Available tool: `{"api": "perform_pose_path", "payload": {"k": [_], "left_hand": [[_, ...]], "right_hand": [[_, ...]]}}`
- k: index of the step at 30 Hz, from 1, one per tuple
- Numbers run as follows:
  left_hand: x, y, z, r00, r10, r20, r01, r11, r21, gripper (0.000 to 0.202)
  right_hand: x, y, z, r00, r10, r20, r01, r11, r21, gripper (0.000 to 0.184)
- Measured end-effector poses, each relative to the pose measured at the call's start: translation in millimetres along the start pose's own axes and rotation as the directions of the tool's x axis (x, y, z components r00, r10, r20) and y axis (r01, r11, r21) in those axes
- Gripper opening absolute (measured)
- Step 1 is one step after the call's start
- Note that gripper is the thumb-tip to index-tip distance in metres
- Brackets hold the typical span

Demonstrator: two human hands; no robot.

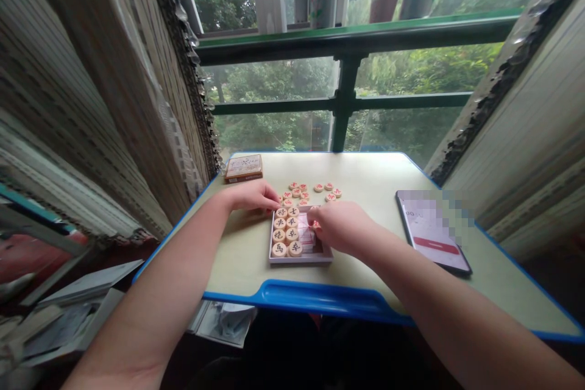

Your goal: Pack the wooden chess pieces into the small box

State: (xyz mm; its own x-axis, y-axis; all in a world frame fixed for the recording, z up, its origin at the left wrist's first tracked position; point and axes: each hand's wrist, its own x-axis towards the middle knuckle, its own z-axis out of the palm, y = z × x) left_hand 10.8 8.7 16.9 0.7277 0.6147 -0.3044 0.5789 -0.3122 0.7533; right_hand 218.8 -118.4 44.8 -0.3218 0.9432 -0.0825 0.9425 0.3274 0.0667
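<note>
Head view: the right hand [342,225] curls over the right side of an open box [300,261], the left hand [251,195] bunched at its far left corner; whether either grips anything is unclear. Black-lettered xiangqi pieces [292,235] stand in two columns inside. Red-lettered pieces [296,193] lie beyond, toward the table's [365,177] far edge; a tablet [432,237] lies near its right edge.
</note>
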Motion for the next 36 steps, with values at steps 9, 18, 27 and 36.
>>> {"api": "perform_pose_path", "payload": {"k": [9, 18, 27, 36], "left_hand": [[-0.1, 2.3, 1.0, 0.999, 0.004, -0.046, -0.002, 0.999, 0.04, 0.032], [8.5, 12.6, 17.1, 0.969, -0.01, -0.248, 0.026, 0.998, 0.061, 0.022], [16.5, 4.4, 15.9, 0.874, 0.161, -0.459, 0.019, 0.932, 0.363, 0.029], [15.2, 3.7, 13.4, 0.921, 0.102, -0.376, 0.029, 0.944, 0.328, 0.037]], "right_hand": [[-1.9, 4.9, -6.0, 0.999, 0.039, -0.03, -0.037, 0.995, 0.09, 0.027], [25.9, 49.6, 9.7, 0.916, 0.362, -0.173, -0.321, 0.92, 0.227, 0.031], [32.8, 70.8, 22.0, 0.934, 0.352, -0.062, -0.325, 0.908, 0.263, 0.046], [34.9, 75.7, 22.3, 0.899, 0.434, -0.059, -0.387, 0.851, 0.355, 0.066]]}}
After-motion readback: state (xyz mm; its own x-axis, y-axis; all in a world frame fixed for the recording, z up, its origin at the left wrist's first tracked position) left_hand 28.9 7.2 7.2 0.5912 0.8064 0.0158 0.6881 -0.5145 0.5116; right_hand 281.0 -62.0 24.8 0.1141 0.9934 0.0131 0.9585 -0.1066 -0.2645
